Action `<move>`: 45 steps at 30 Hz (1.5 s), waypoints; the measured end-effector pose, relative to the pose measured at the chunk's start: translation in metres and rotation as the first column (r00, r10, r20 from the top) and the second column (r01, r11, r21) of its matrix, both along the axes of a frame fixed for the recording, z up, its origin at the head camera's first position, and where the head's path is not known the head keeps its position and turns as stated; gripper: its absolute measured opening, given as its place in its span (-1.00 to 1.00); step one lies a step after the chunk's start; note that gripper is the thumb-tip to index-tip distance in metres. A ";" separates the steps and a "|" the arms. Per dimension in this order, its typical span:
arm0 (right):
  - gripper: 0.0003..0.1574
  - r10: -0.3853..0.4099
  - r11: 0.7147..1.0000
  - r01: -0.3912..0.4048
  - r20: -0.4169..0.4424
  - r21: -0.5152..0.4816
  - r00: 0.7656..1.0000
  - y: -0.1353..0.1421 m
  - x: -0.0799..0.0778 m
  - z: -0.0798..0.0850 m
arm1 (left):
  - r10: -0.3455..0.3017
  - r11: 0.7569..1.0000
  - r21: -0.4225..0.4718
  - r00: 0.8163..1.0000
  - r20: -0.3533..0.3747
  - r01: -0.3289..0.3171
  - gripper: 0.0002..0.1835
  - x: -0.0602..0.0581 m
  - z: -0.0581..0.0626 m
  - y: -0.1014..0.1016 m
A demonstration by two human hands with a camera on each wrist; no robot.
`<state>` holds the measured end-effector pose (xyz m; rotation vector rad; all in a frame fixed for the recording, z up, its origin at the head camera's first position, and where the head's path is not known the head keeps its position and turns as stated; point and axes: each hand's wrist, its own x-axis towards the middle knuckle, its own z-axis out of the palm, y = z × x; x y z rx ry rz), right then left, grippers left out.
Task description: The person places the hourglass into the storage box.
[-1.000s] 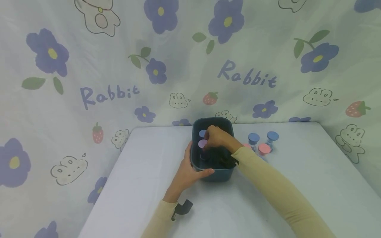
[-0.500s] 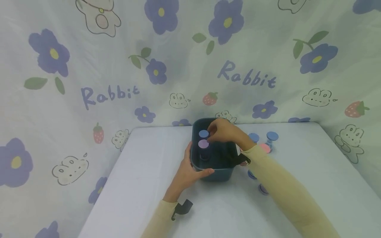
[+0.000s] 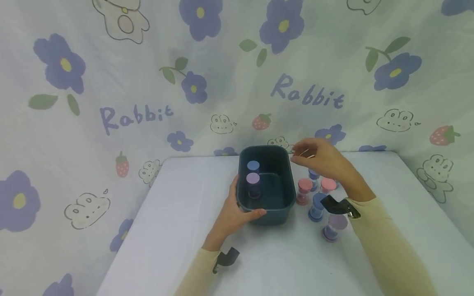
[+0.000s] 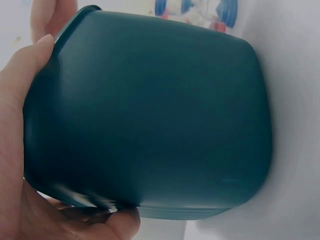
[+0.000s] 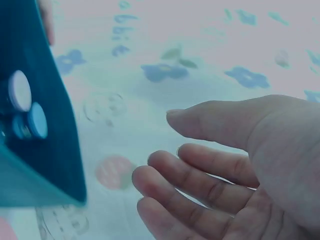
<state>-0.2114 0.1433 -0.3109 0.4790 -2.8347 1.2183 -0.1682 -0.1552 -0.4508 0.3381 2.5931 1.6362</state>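
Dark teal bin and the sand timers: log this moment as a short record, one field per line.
container: bin, standing on the white table
left hand: grips the bin's near left corner
right hand: relaxed fingers, holding nothing, raised near the bin's far right corner
inside bin: blue-capped timer, purple-capped timer, both along its left side
right of bin: two pink timers, two blue timers, one purple timer
backdrop: cloth printed with flowers and rabbits

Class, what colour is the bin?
The bin is dark teal, seen best in the left wrist view.
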 end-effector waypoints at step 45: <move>-0.16 -0.481 0.849 0.490 0.094 -0.199 0.872 0.128 -0.001 -0.127 | 0.025 0.999 -0.043 1.000 0.018 -0.024 0.42 0.001 0.000 0.002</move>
